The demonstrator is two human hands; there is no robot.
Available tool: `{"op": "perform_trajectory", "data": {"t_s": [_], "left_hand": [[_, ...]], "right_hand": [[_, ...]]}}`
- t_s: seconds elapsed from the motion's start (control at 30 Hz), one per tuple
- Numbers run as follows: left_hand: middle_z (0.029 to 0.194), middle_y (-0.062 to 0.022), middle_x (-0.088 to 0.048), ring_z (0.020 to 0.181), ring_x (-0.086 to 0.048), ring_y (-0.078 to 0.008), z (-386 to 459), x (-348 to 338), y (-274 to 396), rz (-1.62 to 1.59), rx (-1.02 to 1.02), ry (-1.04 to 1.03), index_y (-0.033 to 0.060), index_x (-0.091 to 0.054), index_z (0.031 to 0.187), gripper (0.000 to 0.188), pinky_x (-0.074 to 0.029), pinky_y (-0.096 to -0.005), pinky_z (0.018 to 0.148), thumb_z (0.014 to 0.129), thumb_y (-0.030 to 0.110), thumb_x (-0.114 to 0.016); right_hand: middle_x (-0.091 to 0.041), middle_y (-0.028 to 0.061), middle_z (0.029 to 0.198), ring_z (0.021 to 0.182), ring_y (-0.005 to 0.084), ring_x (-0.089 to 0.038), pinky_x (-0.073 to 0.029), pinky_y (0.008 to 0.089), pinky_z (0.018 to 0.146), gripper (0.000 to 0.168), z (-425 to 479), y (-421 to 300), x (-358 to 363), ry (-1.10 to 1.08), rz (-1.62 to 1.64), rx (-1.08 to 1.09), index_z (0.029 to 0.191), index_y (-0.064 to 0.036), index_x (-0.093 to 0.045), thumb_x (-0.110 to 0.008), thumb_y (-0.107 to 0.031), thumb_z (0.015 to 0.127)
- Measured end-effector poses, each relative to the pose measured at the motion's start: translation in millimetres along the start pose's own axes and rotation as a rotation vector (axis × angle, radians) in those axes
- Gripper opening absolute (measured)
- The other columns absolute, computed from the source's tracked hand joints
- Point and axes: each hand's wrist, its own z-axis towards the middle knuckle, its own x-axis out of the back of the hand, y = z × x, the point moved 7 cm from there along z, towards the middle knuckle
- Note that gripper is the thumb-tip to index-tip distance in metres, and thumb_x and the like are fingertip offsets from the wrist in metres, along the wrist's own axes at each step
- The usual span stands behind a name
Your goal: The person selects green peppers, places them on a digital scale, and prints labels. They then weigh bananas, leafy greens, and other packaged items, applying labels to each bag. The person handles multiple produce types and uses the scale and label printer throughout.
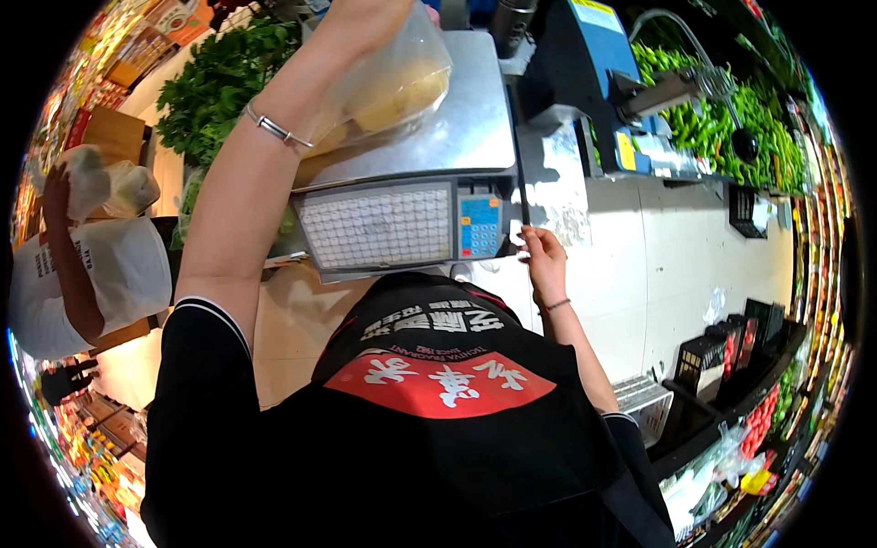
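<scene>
My left hand [373,20] reaches to the top edge of the view, over a clear plastic bag [411,65] of yellowish round produce; its fingers are cut off or hidden, so its hold on the bag cannot be told. The bag rests on the steel platform [479,130] of a weighing scale. My right hand [543,253] is beside the right end of the scale's keypad [479,226], fingers curled and thumb near the fingertips; whether something small is between them is unclear. A wide panel of white keys [377,226] faces me.
Leafy greens [219,89] lie left of the scale, green chili peppers [740,130] at the right behind a blue-and-black machine [596,75]. A person in a white shirt [103,281] holds plastic bags [89,181] at the left. A light plastic crate [644,407] stands lower right.
</scene>
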Motion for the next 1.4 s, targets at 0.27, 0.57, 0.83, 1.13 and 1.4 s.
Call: {"op": "perform_trajectory", "data": {"t_s": [0.27,0.57,0.83,1.13,1.4], "left_hand": [[0.066,0.0004,-0.056,0.062,-0.054,-0.0088,8,-30,-39,0.126,-0.081,0.070,0.0039,-0.056,0.072,0.046,-0.043,-0.0251,0.056,0.101,0.037,-0.045],[0.084,-0.0066,-0.065,0.076,-0.061,-0.0133,-29,-25,-24,-0.123,-0.035,0.131,-0.0020,-0.058,0.098,0.021,-0.050,-0.0272,0.069,0.094,0.019,-0.060],[0.102,-0.0112,-0.062,0.095,-0.060,-0.0206,-84,-8,21,0.687,-0.353,0.415,-0.0024,-0.052,0.116,0.044,-0.050,-0.0312,0.081,0.085,0.022,-0.071],[0.122,-0.0118,-0.055,0.112,-0.053,-0.0198,-158,19,20,0.252,-0.367,0.450,-0.0015,-0.051,0.124,0.044,-0.042,-0.0311,0.097,0.085,0.012,-0.069],[0.130,-0.0164,-0.050,0.121,-0.047,-0.0231,-170,31,22,0.373,-0.338,0.385,-0.0044,-0.046,0.126,0.038,-0.035,-0.0342,0.105,0.092,0.010,-0.057]], "right_hand": [[-0.060,0.0120,0.109,0.072,0.0097,-0.049,-0.044,0.0247,0.064,0.060,12,11,-34,-0.023,-0.214,0.213,0.129,0.005,-0.046,-0.071,-0.024,0.083],[-0.056,0.0262,0.121,0.115,0.0359,-0.055,-0.044,0.0384,0.096,0.067,20,10,-41,0.048,-0.418,0.180,0.125,0.008,-0.048,-0.075,-0.032,0.079],[-0.056,0.0248,0.117,0.107,0.0358,-0.056,-0.045,0.0399,0.092,0.067,12,5,-47,0.006,-0.454,0.299,0.124,0.007,-0.048,-0.078,-0.027,0.074],[-0.058,0.0267,0.110,0.104,0.0398,-0.056,-0.045,0.0423,0.091,0.075,18,-23,-64,0.060,-0.533,0.297,0.118,0.011,-0.049,-0.081,-0.035,0.068],[-0.058,0.0205,0.106,0.098,0.0331,-0.056,-0.046,0.0406,0.087,0.059,18,-18,-43,0.350,-0.570,0.572,0.110,0.005,-0.054,-0.080,-0.034,0.073]]}}
